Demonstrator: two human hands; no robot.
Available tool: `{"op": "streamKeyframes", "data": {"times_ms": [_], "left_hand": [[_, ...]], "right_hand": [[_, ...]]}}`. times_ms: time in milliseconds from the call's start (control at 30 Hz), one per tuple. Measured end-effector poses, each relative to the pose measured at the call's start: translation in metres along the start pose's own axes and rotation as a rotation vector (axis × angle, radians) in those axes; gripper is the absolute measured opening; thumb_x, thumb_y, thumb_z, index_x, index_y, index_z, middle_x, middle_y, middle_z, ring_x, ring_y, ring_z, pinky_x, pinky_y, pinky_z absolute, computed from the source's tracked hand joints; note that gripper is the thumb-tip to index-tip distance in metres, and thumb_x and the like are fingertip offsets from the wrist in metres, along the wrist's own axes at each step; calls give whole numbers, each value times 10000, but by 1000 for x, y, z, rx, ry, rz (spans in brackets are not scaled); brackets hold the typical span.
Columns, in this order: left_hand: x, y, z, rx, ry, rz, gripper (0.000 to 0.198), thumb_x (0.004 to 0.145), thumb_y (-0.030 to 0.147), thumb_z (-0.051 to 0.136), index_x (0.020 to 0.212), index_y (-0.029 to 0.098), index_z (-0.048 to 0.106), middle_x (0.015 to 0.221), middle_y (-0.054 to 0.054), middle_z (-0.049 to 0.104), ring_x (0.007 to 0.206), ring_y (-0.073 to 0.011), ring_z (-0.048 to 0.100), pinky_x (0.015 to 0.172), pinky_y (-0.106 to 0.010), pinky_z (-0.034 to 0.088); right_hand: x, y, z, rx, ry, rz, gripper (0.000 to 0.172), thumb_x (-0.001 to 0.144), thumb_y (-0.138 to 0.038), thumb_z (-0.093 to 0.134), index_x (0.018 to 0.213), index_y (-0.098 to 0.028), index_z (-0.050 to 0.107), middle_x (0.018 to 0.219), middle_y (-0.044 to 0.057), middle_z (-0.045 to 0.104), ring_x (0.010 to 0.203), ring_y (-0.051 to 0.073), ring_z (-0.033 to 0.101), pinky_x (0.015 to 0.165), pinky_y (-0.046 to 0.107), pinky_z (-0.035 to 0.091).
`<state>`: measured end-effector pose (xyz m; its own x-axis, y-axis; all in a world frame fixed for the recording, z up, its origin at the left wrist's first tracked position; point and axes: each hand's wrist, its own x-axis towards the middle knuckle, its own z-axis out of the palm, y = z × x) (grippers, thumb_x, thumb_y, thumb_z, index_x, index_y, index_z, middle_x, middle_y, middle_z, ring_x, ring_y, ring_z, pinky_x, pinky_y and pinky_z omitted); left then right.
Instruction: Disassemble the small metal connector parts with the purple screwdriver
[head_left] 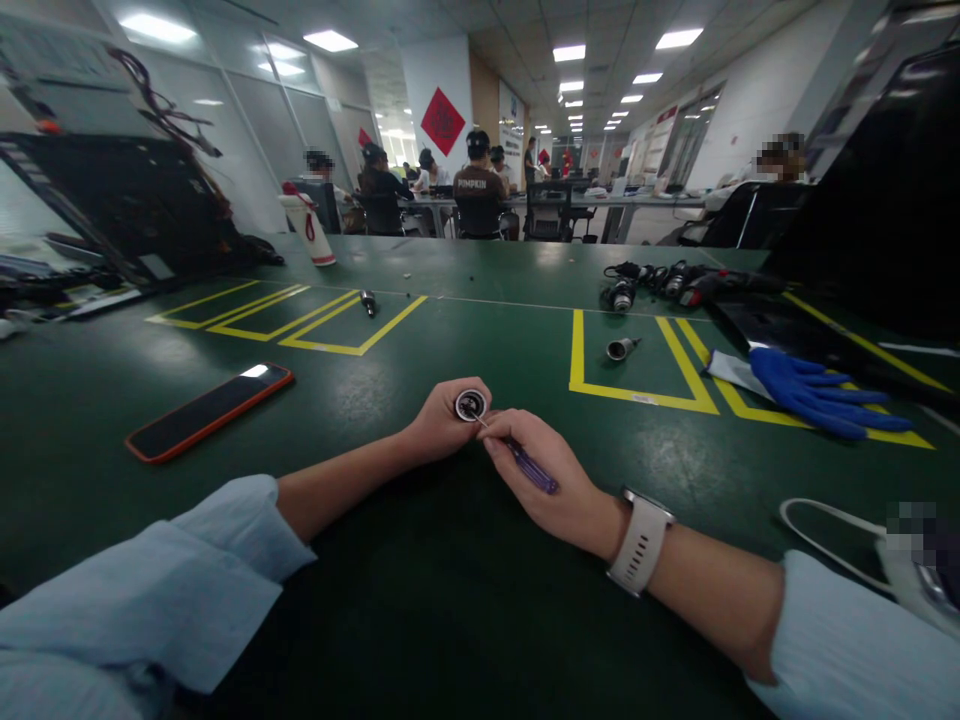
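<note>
My left hand is wrapped round a small round metal part, its open end facing up toward me. Inside that rim something dark shows, too small to make out. In my right hand is a screwdriver with a purple see-through handle, pinched near the shaft. The shaft slants up and left to the opening of the round part; whether the tip touches anything inside is hidden. Both hands meet over the green table near its front.
A phone in an orange case lies at left. Yellow-taped areas hold a metal cup-like piece and a small dark metal part. Blue glove, cabled devices and a white cup stand farther off. Several people sit beyond.
</note>
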<state>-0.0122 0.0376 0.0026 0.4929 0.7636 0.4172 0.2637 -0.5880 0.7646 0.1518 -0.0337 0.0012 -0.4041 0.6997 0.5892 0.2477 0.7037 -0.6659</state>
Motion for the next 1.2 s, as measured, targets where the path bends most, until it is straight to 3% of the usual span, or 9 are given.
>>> {"op": "streamKeyframes", "data": {"times_ms": [200, 300, 400, 533, 633, 733, 867, 1067, 1200], "left_hand": [[0, -1, 1, 31, 105, -51, 213, 691, 278, 655, 641, 152, 491, 591, 38, 482, 524, -77, 435, 487, -196, 364], [-1, -3, 1, 96, 108, -2, 200, 696, 281, 661, 703, 156, 505, 658, 16, 525, 587, -103, 499, 545, -224, 417], [-3, -4, 2, 157, -20, 110, 267, 692, 195, 645, 923, 157, 515, 831, -26, 586, 731, -144, 573, 656, -267, 474], [-7, -5, 5, 172, -227, 212, 562, 724, 76, 542, 1249, 154, 358, 1153, -131, 561, 1063, -223, 566, 886, -363, 467], [-8, -5, 4, 183, -275, 219, 651, 743, 57, 520, 1339, 161, 279, 1304, -168, 472, 1221, -252, 470, 1007, -409, 393], [-7, -4, 4, 193, -282, 195, 675, 745, 56, 529, 1359, 169, 275, 1322, -159, 468, 1220, -251, 476, 1015, -406, 393], [-6, -3, 5, 253, -223, 151, 682, 728, 64, 552, 1349, 177, 293, 1172, -112, 569, 1083, -223, 566, 963, -396, 443], [-4, -10, 5, 427, 128, 127, 653, 708, 125, 620, 1298, 184, 346, 1286, -142, 438, 1198, -269, 448, 944, -437, 460], [-3, -12, 4, 415, 84, 8, 585, 734, 178, 634, 1262, 160, 384, 1228, -130, 470, 1104, -239, 510, 912, -428, 483]], "right_hand": [[-2, -2, -2, 0, 115, 28, 90, 896, -162, 465, 856, -184, 542, 795, 19, 571, 733, 140, 546, 688, 291, 449], [-1, -2, -3, -36, 193, -8, 93, 900, -152, 444, 861, -187, 521, 825, 33, 561, 768, 153, 538, 719, 313, 455], [2, 2, -3, -135, 203, 13, 64, 854, -151, 520, 910, -179, 506, 930, 76, 563, 868, 192, 532, 782, 359, 457], [5, 9, -2, -214, 157, 86, 239, 757, -125, 612, 948, -181, 478, 1017, 103, 544, 931, 223, 521, 816, 391, 463], [5, 12, -2, -236, 131, 85, 231, 743, -101, 598, 912, -196, 472, 975, 84, 553, 900, 220, 532, 796, 389, 470], [5, 14, -2, -259, 104, 59, 225, 738, -97, 580, 906, -205, 476, 930, 66, 561, 847, 213, 542, 752, 380, 471], [5, 15, -3, -279, 131, 21, 194, 733, -101, 564, 872, -206, 479, 899, 58, 564, 818, 205, 536, 722, 360, 457], [12, 27, -15, -269, 354, 30, 208, 740, -127, 559, 894, -223, 458, 925, 61, 549, 855, 220, 543, 731, 380, 453], [23, 53, -40, -390, 595, 61, 212, 745, -160, 563, 909, -220, 443, 945, 66, 536, 882, 223, 542, 793, 410, 449]]}}
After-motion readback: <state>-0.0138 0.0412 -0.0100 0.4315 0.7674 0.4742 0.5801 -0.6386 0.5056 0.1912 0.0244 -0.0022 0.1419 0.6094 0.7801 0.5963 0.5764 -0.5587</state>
